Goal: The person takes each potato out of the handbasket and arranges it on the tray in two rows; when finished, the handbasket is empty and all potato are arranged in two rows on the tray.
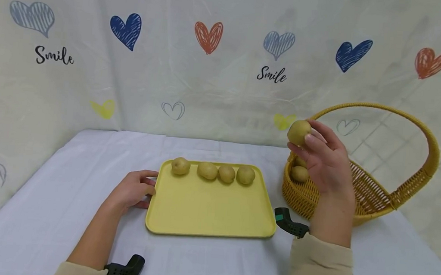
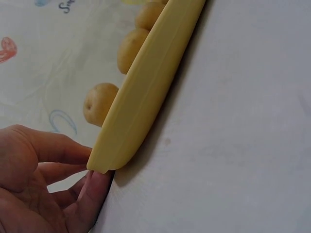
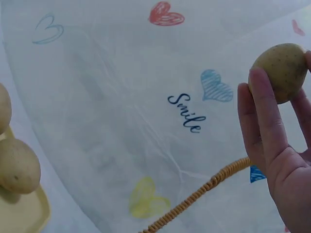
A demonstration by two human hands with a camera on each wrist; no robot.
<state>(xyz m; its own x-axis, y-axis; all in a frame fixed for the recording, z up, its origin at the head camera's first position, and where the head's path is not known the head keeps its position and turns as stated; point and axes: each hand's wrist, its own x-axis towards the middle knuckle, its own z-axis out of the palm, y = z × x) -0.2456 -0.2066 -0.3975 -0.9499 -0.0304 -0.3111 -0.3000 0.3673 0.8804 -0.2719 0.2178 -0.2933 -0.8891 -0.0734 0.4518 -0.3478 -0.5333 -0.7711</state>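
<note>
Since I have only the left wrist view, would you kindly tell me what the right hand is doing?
Observer: The right hand is holding a single potato up in its fingers.
Operator: Thank you; how many potatoes are on the tray altogether, as my view cuts off the row?
Observer: There are four potatoes on it, the whole row being visible in the head view.
Operator: That helps; would you also tell me whether you see potatoes anywhere else?
Observer: Yes, at least two more lie in the wicker basket; the right forearm blocks part of its inside, so I cannot give a full count.
</note>
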